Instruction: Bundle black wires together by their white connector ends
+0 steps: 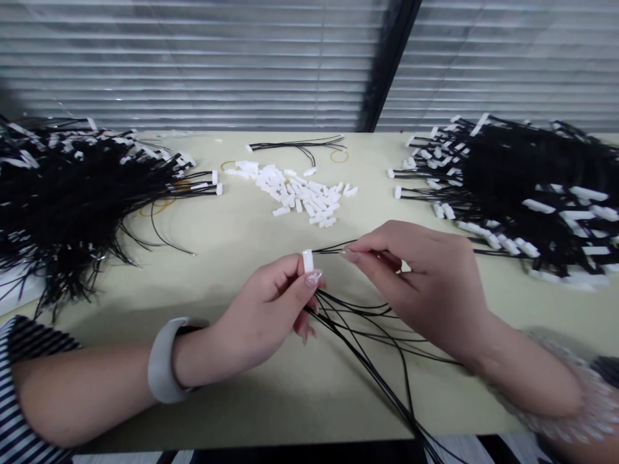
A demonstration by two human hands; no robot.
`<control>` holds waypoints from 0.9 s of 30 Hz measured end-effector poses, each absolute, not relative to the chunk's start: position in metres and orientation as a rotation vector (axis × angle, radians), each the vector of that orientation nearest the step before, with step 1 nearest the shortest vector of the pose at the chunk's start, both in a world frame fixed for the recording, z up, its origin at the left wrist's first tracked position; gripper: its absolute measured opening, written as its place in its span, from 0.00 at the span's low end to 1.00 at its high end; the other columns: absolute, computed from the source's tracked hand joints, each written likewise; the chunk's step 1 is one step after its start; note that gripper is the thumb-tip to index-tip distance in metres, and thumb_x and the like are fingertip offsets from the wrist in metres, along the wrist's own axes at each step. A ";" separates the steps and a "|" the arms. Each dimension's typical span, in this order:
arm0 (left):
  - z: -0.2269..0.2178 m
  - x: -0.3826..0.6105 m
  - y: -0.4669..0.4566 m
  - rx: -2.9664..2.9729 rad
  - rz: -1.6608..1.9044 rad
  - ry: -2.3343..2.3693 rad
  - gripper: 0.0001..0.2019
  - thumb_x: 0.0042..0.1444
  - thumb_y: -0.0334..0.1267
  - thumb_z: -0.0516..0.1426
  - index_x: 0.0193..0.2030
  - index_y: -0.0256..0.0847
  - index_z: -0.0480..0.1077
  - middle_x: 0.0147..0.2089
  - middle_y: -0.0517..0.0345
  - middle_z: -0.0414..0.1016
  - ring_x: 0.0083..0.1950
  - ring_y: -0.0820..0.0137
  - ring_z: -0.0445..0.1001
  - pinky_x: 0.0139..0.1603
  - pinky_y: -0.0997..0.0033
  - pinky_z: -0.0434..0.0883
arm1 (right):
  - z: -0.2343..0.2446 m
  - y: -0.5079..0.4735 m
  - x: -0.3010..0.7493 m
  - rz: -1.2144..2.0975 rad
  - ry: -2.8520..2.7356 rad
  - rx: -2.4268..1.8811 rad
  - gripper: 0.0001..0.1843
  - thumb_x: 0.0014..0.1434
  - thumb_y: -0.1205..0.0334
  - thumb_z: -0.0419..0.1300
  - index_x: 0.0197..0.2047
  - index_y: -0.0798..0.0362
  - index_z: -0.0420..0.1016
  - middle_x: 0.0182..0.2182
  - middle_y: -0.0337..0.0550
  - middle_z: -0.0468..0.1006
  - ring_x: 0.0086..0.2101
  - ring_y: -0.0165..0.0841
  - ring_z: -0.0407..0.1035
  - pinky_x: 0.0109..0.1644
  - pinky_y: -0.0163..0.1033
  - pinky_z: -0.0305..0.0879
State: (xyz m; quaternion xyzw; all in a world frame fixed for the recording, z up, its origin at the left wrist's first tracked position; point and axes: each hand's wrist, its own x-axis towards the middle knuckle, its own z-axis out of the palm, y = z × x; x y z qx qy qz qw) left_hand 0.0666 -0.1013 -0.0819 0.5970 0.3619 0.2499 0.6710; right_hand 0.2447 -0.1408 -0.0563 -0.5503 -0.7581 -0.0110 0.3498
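Observation:
Between the thumb and fingers of my left hand (275, 309) a small white connector housing (308, 259) stands upright. Thin black wires (367, 370) also pass under that hand and fan out to the right and over the table's front edge. My right hand (420, 277) is closed in a pinch on a black wire (329, 249) just right of the housing. More than one wire runs from the housing toward my right fingertips. Whether the wire ends sit fully inside the housing I cannot tell.
A pile of loose white connector housings (304, 193) lies mid-table. Large heaps of black wires with white connectors lie at left (72, 187) and right (512, 167). A small wire bundle (290, 145) and a yellow rubber band (339, 155) lie behind. Window blinds (193, 64) border the table (217, 412).

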 end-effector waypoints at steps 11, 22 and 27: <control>-0.082 0.065 -0.102 1.294 0.536 0.777 0.11 0.57 0.42 0.50 0.29 0.38 0.64 0.23 0.64 0.63 0.18 0.80 0.66 0.17 0.82 0.64 | -0.059 -0.140 0.245 -0.103 -1.968 -1.372 0.06 0.56 0.68 0.55 0.31 0.48 0.71 0.29 0.36 0.76 0.29 0.28 0.68 0.30 0.35 0.62; -0.083 0.064 -0.103 1.339 0.480 0.767 0.11 0.58 0.42 0.49 0.29 0.38 0.63 0.23 0.64 0.64 0.18 0.80 0.66 0.17 0.82 0.64 | -0.064 -0.138 0.245 -0.085 -2.102 -1.331 0.07 0.58 0.67 0.52 0.33 0.49 0.70 0.30 0.37 0.75 0.31 0.27 0.68 0.33 0.33 0.63; -0.083 0.065 -0.104 1.366 0.475 0.768 0.11 0.58 0.41 0.49 0.29 0.38 0.63 0.23 0.64 0.65 0.18 0.80 0.65 0.17 0.82 0.64 | -0.066 -0.138 0.244 -0.075 -2.130 -1.337 0.08 0.58 0.67 0.51 0.32 0.48 0.70 0.30 0.37 0.75 0.30 0.28 0.68 0.33 0.34 0.63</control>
